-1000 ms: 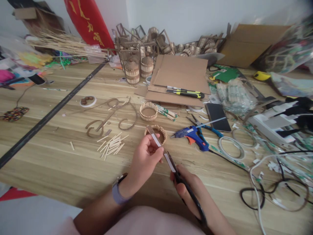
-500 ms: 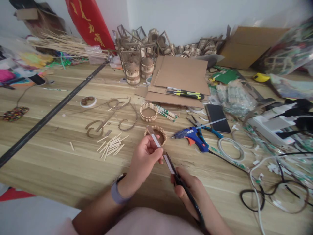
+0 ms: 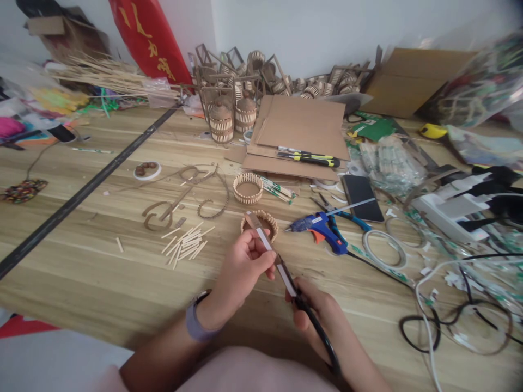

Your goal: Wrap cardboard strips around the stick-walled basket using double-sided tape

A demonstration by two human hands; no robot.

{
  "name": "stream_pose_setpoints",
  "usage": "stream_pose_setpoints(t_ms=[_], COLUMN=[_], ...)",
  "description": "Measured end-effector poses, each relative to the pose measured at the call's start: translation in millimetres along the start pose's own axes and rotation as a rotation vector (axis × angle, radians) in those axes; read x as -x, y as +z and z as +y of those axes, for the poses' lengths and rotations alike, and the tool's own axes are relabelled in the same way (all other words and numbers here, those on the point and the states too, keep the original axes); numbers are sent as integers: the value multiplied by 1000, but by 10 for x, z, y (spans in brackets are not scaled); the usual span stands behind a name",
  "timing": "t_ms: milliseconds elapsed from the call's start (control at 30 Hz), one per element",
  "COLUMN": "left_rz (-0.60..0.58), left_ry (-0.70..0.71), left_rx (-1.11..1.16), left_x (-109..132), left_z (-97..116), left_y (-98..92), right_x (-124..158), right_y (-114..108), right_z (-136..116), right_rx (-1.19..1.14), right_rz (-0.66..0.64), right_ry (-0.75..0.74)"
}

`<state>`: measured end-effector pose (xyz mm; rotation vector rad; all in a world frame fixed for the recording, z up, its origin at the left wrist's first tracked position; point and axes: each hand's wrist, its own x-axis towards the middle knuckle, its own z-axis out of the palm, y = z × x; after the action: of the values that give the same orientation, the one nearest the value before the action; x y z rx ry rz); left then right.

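My left hand [image 3: 241,267] is closed, pinching a thin brown strip [image 3: 263,235] with a white band along its face. My right hand [image 3: 324,316] grips black-handled scissors [image 3: 327,340], whose blades point up and left to the strip just past my left fingertips. Whether the blades are parted there is too small to tell. Behind the strip's far end, a small round basket [image 3: 273,222] made of short sticks is partly hidden. A second stick basket [image 3: 248,200] stands just beyond it.
Loose short sticks [image 3: 187,245] lie left of my hands. To the right are a blue glue gun [image 3: 322,226], pliers [image 3: 355,219], a tape roll [image 3: 385,249], a phone [image 3: 363,198] and tangled cables [image 3: 427,321]. Cardboard sheets [image 3: 300,122] with cutters sit farther back, near finished lantern-like pieces [image 3: 221,124].
The scissors and the strip have shifted slightly, with the blades now lying closer to my left fingertips. Both hands keep their hold.
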<state>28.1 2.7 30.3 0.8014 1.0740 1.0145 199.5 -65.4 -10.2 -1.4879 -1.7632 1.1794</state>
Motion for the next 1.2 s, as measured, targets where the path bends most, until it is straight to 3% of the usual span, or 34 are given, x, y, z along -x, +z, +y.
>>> stream_pose_setpoints(t_ms=[700,900,1067,1200], left_rz=[-33,-30,-37,-43], left_ry=[-12,-22,-23,-49], left_rx=[66,112,63,40], left_x=[12,-3,-19,-24], left_z=[7,-10,-33,-37], left_y=[11,2,-12,-14], right_x=[4,0,5,16], right_y=[18,4,81,65], right_z=[-30,17,78,0], right_rx=[-27,-32,-34,-61], right_rz=[62,28,129,77], right_ry=[45,28,-4,44])
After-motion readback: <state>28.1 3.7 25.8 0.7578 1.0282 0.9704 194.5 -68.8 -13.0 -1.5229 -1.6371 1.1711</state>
